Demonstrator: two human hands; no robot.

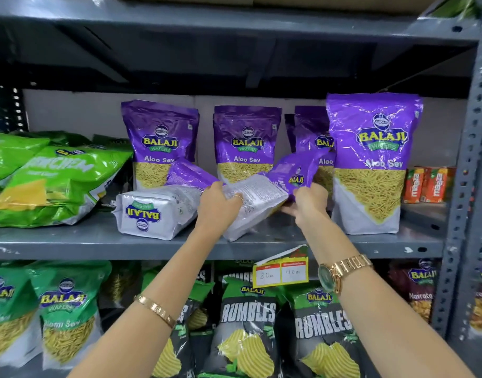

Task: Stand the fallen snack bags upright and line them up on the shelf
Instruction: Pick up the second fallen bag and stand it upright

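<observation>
Two purple snack bags lie fallen at the front of the middle shelf (70, 241). One, the tilted bag (257, 203), is held between both hands, its white bottom end low toward the shelf edge and its purple top raised to the right. The left hand (218, 204) has its grip closed over the bag's left side, fingers wrapped across the printed back; a ring shows on one finger. The right hand (308, 203) holds the purple top end from beneath, grip closed on the film. The other, the flat bag (155, 211), rests just to the left, untouched, its white bottom facing outward.

Handling, as judged: light, crinkly film with a loose, brittle filling; soft in the middle, slippery on the gloss. Best taken at both sides near the flat bottom gusset, which looks made to stand on, and not squeezed hard.

Surroundings: four upright purple bags, two at the rear (159, 143) (246, 143), one partly hidden behind the raised top (310, 124), one forward at the right (370, 162). Green bags (51, 181) slump at the left. Juice cartons (428, 184) stand at the far right. Below, a yellow price tag (280, 272) hangs from the shelf edge above black chip bags (248, 320). Left wrist, bracelet (155, 309); right wrist, watch (340, 272).
</observation>
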